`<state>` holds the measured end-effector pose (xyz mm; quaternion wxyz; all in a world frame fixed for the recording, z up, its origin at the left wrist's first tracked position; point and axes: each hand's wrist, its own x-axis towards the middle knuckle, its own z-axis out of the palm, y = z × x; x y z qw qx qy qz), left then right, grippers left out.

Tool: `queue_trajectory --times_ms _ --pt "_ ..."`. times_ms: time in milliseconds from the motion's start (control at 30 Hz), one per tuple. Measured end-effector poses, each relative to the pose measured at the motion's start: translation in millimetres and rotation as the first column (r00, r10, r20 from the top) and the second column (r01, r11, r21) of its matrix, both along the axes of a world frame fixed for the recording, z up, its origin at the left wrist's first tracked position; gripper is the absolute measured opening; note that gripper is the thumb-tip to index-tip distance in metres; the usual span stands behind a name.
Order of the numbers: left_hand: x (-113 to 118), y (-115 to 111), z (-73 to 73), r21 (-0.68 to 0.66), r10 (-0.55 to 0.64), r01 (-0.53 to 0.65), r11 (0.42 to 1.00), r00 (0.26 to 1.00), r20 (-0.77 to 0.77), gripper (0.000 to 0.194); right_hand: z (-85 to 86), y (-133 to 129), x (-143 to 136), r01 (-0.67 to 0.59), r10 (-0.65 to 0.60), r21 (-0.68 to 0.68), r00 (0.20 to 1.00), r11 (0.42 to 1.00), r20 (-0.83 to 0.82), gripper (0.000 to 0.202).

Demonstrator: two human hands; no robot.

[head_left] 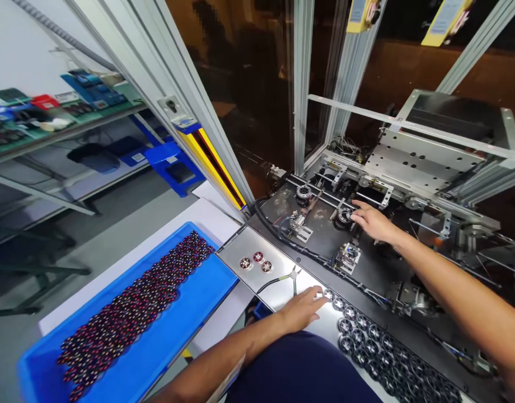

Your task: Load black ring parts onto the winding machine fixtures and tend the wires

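My left hand (300, 309) is low over the metal ledge, its fingertips closed at the edge of a silver spoked motor bell (328, 295). That part lies at the near end of several rows of dark round spoked bells (373, 348). Over the black machine plate, my right hand (373, 221) has its forefinger stretched out and its fingers apart. Its lower fingertips touch a round part (344, 217) seated on a fixture. A similar round part (303, 194) sits on another fixture to the left.
Cutting pliers (294, 274) and three red-and-silver round parts (258, 257) lie on the metal ledge (232, 242). A blue tray (186, 313) at left holds many dark round parts. Aluminium posts (300, 84) and a yellow light-curtain bar (215, 168) frame the machine.
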<state>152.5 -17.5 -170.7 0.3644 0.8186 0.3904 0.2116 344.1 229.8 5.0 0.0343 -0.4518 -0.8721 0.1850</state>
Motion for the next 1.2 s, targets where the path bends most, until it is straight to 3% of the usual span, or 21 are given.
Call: queue_trajectory --times_ms 100,233,300,433,600,667,733,867,967,1100,1200 --pt "5 6 -5.1 0.037 0.006 -0.004 0.999 0.998 -0.060 0.049 -22.9 23 -4 -0.029 0.028 0.004 0.997 1.000 0.068 0.031" --pt "11 11 -11.7 0.088 0.036 -0.027 0.996 0.994 -0.101 0.027 -37.5 33 -5 -0.055 0.058 -0.020 0.990 0.998 0.133 0.032" --pt "15 13 -16.8 0.108 0.062 -0.050 0.993 0.992 -0.112 0.020 -39.9 37 -4 -0.062 0.066 -0.033 0.985 0.998 0.158 0.033" --pt "20 15 -22.5 0.138 0.110 -0.095 0.986 0.988 -0.112 0.023 -38.5 42 -3 -0.069 0.080 -0.060 0.976 0.996 0.203 0.033" --pt "20 6 -13.1 0.134 0.160 -0.149 0.980 0.984 -0.074 0.022 -31.7 41 -7 -0.052 0.079 -0.107 0.961 0.993 0.266 0.030" --pt "21 1 -8.6 0.141 0.088 -0.079 0.987 0.995 -0.055 0.023 -29.8 40 -10 -0.028 0.062 -0.119 0.953 0.992 0.296 0.029" --pt "25 -3 -7.3 0.158 -0.063 0.069 0.985 0.997 -0.040 0.019 -29.0 41 -14 0.005 0.036 -0.123 0.944 0.992 0.329 0.028" --pt "32 -8 -12.1 0.173 -0.308 0.313 0.934 0.950 -0.060 0.015 -30.1 42 -23 0.097 -0.042 -0.112 0.908 0.989 0.418 0.025" --pt "35 -14 -13.4 0.175 -0.338 0.353 0.919 0.935 -0.110 0.010 -32.2 41 -27 0.156 -0.098 -0.089 0.881 0.984 0.463 0.025" --pt "37 -23 -7.8 0.192 -0.322 0.356 0.914 0.928 -0.187 0.032 -36.0 35 -26 0.168 -0.114 -0.086 0.889 0.982 0.445 0.025" --pt "41 -30 -4.4 0.208 -0.319 0.363 0.908 0.922 -0.219 0.031 -38.4 35 -25 0.180 -0.119 -0.104 0.896 0.978 0.428 0.024"
